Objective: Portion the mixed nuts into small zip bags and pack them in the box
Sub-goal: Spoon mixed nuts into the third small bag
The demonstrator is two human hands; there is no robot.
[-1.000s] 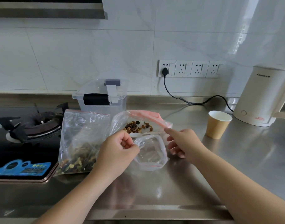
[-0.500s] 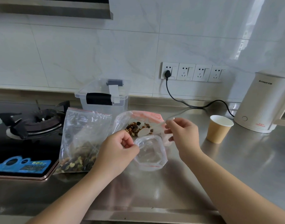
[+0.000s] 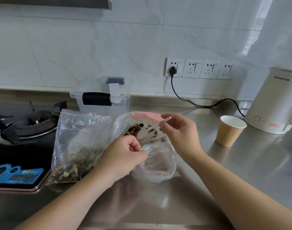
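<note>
— What are the hands doing?
— The left hand (image 3: 123, 156) pinches the rim of the small zip bag (image 3: 158, 161), holding its mouth open near the counter's (image 3: 241, 171) front edge. The right hand (image 3: 179, 131) grips a white spoon (image 3: 146, 131) by its handle, bowl over the mixed nuts (image 3: 137, 129) in the open bag behind.
— And the box (image 3: 102, 98)?
— At the back edge, beside the stove.
— Any writing?
— The kettle's (image 3: 272, 102) logo is too blurred to read.

Bare steel counter (image 3: 241, 171) lies open near and right; the paper cup (image 3: 230, 130), kettle (image 3: 272, 100) and far clear box (image 3: 100, 100) block passage.
</note>
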